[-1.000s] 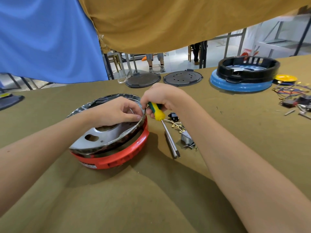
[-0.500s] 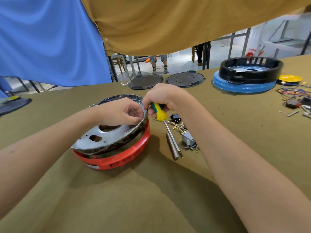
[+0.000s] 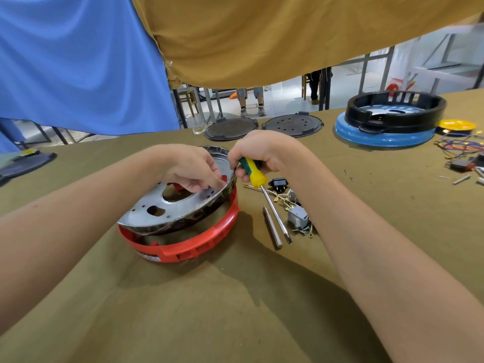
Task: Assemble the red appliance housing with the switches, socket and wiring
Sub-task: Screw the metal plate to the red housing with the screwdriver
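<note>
At the far left a dark flat lid (image 3: 26,163) with a yellow tag is lying on the olive cloth-covered surface (image 3: 235,310); nothing on the tag is readable. My left hand (image 3: 195,170) is reaching over the tilted metal plate (image 3: 178,203), its fingertips pinching something small against the plate near the far rim; I cannot tell what it is. The plate is leaning inside the red housing (image 3: 188,244), which is sitting on the surface in front of me. A white label (image 3: 149,256) on the housing's near wall is showing print too small to read. My right hand (image 3: 262,155) is gripping the green-and-yellow screwdriver (image 3: 264,195) by its handle, the shaft slanting down toward the surface just right of the housing. A loose metal rod (image 3: 273,227) is lying beside the shaft. Just right of that, the black socket (image 3: 280,183), a grey switch (image 3: 297,214) and brass-tipped wires (image 3: 281,200) are lying together. Farther back are two dark round discs (image 3: 292,124), then a black ring on a blue base (image 3: 387,132). At the far right, a bundle of coloured wires (image 3: 461,145) is lying.
</note>
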Motion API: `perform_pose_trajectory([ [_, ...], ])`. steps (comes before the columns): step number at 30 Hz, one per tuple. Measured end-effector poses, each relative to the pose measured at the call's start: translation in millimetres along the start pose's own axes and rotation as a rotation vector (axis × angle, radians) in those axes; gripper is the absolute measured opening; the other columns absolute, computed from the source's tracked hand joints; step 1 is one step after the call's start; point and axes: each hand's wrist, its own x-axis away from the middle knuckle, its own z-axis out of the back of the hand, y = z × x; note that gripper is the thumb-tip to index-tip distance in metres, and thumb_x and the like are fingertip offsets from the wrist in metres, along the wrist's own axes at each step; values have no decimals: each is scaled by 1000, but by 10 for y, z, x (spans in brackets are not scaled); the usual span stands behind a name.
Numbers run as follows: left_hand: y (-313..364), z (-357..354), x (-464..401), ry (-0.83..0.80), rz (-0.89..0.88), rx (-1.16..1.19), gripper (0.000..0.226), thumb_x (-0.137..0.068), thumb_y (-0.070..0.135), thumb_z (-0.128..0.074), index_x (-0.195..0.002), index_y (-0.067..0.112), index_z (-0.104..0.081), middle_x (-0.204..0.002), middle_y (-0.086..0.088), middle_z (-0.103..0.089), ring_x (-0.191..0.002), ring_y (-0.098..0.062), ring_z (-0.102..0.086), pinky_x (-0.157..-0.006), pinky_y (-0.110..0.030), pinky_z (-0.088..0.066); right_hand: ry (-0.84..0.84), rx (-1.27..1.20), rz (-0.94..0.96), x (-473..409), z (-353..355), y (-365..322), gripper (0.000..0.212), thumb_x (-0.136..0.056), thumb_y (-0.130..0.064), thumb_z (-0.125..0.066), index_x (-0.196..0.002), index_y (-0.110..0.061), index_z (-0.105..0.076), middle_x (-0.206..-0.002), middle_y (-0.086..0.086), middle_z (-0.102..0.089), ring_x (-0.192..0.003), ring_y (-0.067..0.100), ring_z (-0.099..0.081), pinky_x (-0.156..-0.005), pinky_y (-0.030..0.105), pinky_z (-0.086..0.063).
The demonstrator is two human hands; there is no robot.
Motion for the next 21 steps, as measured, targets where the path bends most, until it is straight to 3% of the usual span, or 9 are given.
perform_pose_trajectory([
  [6, 76, 57, 6, -60, 181, 39, 19, -85, 1, -68, -96, 12, -57, -52, 3, -45, -48, -8, -36, -46, -18, -32, -3, -2, -20, 13, -22, -35, 7, -86, -1, -60, -92, 2, -60, -52, 9, -62, -43, 15, -60, -50, 26, -54],
  [17, 170, 31, -43, -150, 245, -38, 19, -91, 0, -60, -82, 17, -60, -56, 4, -50, -48, -7, -33, -40, -14, -26, 18, 5, -48, -22, -50, -12, 5, -84, 2, -59, -88, 2, -58, -52, 9, -62, -48, 16, -60, -51, 26, -55],
  [21, 238, -5, -90, -163, 273, -106, 20, -92, 1, -61, -81, 18, -61, -56, 5, -50, -50, -7, -32, -42, -14, -25, 36, 60, -63, -44, -52, 19, 7, -83, 1, -60, -90, 2, -59, -69, 12, -63, -56, 18, -61, -59, 27, -57],
])
